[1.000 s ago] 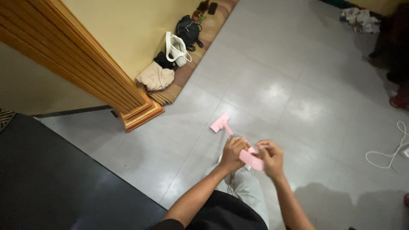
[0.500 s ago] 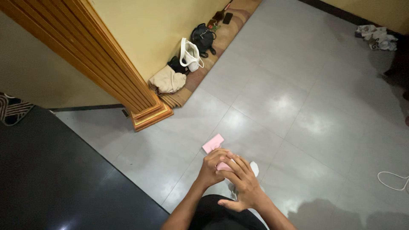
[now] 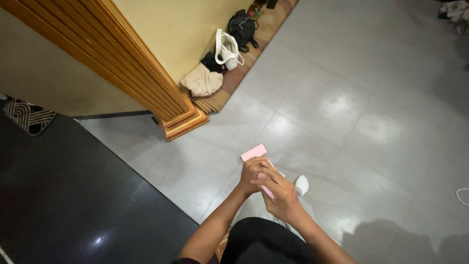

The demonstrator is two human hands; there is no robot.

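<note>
Hands closer together since earlier: right hand overlaps left hand; pink strip shorter.

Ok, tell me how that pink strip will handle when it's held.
The pink strip looks thin and flat like paper or card, so it is probably very light. Its free end sticks out past the left hand without drooping, which suggests some stiffness. The right hand covers the rest, so it likely creases easily.
</note>
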